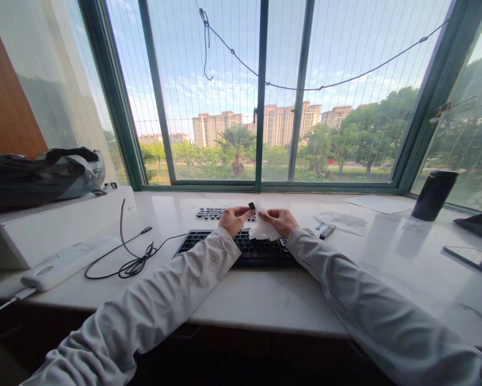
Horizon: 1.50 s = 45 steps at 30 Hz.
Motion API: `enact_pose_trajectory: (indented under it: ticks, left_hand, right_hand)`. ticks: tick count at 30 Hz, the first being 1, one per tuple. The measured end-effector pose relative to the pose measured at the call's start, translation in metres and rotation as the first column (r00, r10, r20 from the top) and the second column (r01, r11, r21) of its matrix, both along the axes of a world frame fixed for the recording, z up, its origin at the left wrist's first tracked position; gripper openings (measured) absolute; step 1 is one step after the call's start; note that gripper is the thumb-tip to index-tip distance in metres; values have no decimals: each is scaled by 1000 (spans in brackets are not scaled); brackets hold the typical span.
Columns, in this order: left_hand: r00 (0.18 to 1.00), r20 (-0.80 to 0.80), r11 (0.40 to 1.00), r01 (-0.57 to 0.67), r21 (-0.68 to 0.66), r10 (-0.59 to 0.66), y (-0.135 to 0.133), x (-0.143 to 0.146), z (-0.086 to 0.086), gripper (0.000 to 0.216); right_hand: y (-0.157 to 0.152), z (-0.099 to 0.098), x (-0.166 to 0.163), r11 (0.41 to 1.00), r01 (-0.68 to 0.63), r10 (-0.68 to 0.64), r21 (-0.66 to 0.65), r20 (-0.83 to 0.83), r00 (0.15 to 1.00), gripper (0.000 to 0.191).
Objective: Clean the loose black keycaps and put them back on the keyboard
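Note:
My left hand (234, 220) pinches a small black keycap (252, 206) between its fingertips. Close beside it, my right hand (280, 221) grips a crumpled white tissue (264, 229), which hangs down between the two hands and meets the keycap. Both hands are held just above a black keyboard (246, 254), and my forearms hide part of its sides. Behind the keyboard, several loose keycaps (210, 213) lie in rows on the white sill; the hands cover some of them.
A coiled black cable (138, 262) and a white power strip (69, 262) lie left, before a white box (64, 225) bearing a black bag (39, 174). To the right are a small metallic tool (327, 232), a dark cylinder (434, 195) and a phone (472, 259).

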<state>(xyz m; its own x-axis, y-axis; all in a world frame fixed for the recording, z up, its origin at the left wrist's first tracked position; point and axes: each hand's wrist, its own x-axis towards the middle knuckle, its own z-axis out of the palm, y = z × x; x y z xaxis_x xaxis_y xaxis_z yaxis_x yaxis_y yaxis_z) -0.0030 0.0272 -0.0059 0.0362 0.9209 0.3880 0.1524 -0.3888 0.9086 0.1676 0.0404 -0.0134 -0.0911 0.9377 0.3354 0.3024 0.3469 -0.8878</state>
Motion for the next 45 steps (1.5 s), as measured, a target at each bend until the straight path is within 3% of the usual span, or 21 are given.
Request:
enact_pose_trajectory:
  ticks: [3, 5, 7, 9, 11, 13, 15, 17, 20, 22, 39, 42, 45]
  left_hand:
    - [995, 94, 999, -32, -33, 35, 1, -1, 5, 45]
    - [988, 149, 998, -23, -56, 31, 1, -2, 8, 43]
    - [982, 186, 997, 27, -69, -14, 0, -3, 10, 43]
    - [978, 188, 993, 99, -60, -86, -2, -3, 10, 48]
    - [976, 156, 986, 161, -33, -154, -3, -3, 7, 51]
    - [977, 110, 983, 185, -4, -183, -3, -3, 4, 48]
    - [983, 83, 986, 165, 9, -165, -1, -3, 2, 44]
    - [988, 77, 991, 132, 4, -132, 1, -4, 2, 43]
    - [991, 73, 994, 110, -8, -109, 5, -5, 2, 42]
    - [991, 68, 994, 112, -2, -112, 6, -5, 2, 41]
    - [988, -1, 988, 152, 0, -152, -2, -4, 3, 49]
    - [987, -126, 991, 113, 77, -102, -2, -7, 4, 46]
    - [964, -265, 961, 64, 267, 10, -3, -11, 9, 35]
  right_hand:
    - [3, 8, 11, 986, 159, -162, 42, 64, 985, 46]
    - [5, 17, 24, 935, 331, -347, 126, 142, 927, 44]
    - [5, 24, 39, 851, 463, -521, 246, 298, 800, 39]
    - [5, 28, 50, 790, 525, -613, 318, 455, 646, 39]
    - [4, 27, 54, 750, 544, -654, 376, 542, 527, 43]
    - [1, 24, 52, 724, 506, -687, 469, 547, 477, 47]
    - [-3, 24, 44, 712, 378, -694, 592, 511, 508, 48]
    - [-9, 25, 34, 707, 164, -627, 688, 501, 597, 44]
    - [-18, 27, 20, 678, -126, -462, 724, 553, 693, 35]
    - [-22, 27, 14, 672, -211, -396, 710, 585, 708, 30]
    - [-22, 25, 16, 652, -179, -432, 737, 555, 711, 24]
    - [-22, 25, 17, 645, -160, -451, 747, 542, 709, 24]
    - [-22, 25, 18, 643, -156, -454, 750, 538, 710, 22]
